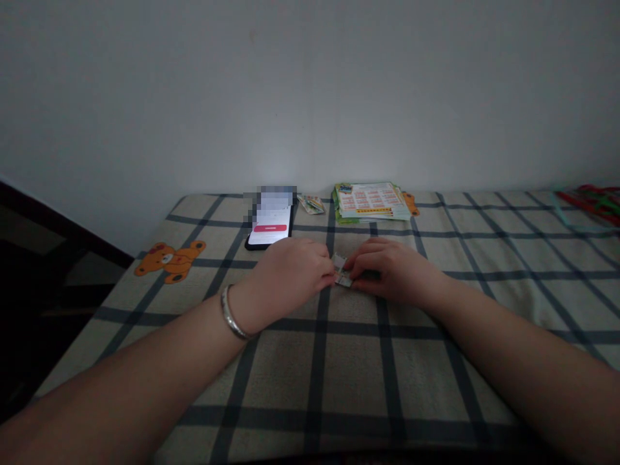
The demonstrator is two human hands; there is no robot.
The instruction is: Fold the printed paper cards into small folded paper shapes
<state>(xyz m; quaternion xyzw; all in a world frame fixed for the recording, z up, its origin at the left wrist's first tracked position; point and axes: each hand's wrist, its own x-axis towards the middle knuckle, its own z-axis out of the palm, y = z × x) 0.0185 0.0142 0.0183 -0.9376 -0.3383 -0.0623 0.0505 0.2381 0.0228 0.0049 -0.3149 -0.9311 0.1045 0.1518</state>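
A small folded piece of printed paper (343, 278) is held between my two hands, just above or on the checked cloth. My left hand (295, 271), with a silver bangle (232, 314) at the wrist, pinches its left edge. On the other side my right hand (387, 268) grips the right edge between thumb and fingers. Part of the paper is hidden behind the fingertips. Beyond my left hand lies a lit phone (270, 219). Next to the phone rests a small folded paper piece (311, 205), and right of that a stack of printed cards (372, 201).
The checked tablecloth (271, 374) covers the surface up to a pale wall (310, 97). An orange bear figure (170, 261) is at the left, with part of another (411, 203) behind the cards. Red and green stringy material (595, 201) lies far right. The left edge borders a dark area.
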